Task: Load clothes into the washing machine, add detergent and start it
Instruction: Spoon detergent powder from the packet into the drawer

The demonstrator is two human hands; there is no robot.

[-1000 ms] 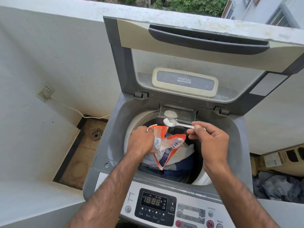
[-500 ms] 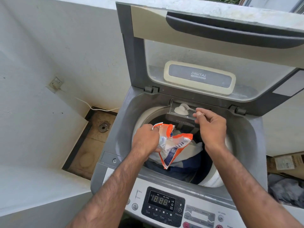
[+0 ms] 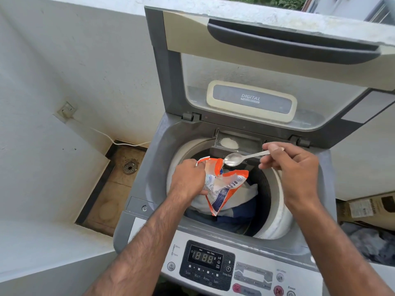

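Note:
A grey top-loading washing machine (image 3: 154,159) stands with its lid (image 3: 267,58) raised. White and blue clothes (image 3: 241,201) lie in the drum. My left hand (image 3: 188,178) grips an orange and white detergent packet (image 3: 224,186) over the drum. My right hand (image 3: 292,165) pinches the handle of a metal spoon (image 3: 237,159), whose empty bowl hovers at the packet's open top. A small heap of white powder (image 3: 229,143) sits in the detergent tray (image 3: 248,144) at the back of the opening.
The control panel (image 3: 207,263) with a lit display runs along the front. A floor drain (image 3: 129,167) lies in a sunken corner on the left, with a white cable along the wall. A cardboard box (image 3: 372,208) and dark cloth (image 3: 369,240) sit to the right.
My right hand tipped the spoon's powder into the tray at the back, then drew the empty spoon back to the packet's mouth. The left hand and packet stayed put.

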